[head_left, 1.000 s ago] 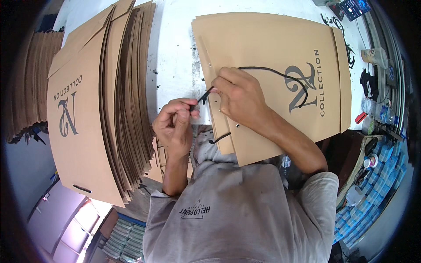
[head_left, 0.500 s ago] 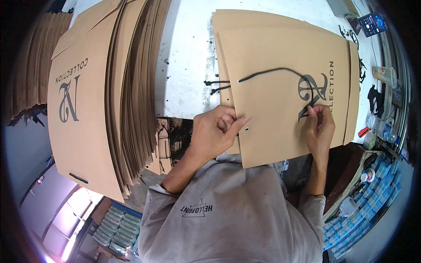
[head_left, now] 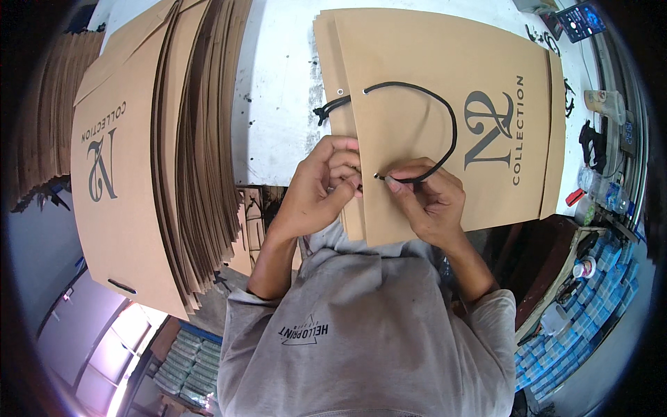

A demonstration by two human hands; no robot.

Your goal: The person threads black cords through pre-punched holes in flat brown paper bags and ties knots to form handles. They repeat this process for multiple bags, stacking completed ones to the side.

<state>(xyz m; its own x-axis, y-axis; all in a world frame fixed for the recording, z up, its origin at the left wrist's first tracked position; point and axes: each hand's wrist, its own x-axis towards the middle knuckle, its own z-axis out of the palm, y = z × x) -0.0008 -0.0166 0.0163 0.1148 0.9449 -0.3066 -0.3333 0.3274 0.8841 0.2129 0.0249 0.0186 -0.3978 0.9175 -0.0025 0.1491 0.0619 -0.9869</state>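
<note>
Black cord (head_left: 454, 128) pinched in right hand (head_left: 434, 201) at near eyelet (head_left: 376, 176), left hand (head_left: 321, 186) probably bracing the bag (head_left: 417, 59), grip unclear tho

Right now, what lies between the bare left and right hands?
Head view: front edge of the brown paper bag, one small round eyelet, and some of the black cord.
</note>
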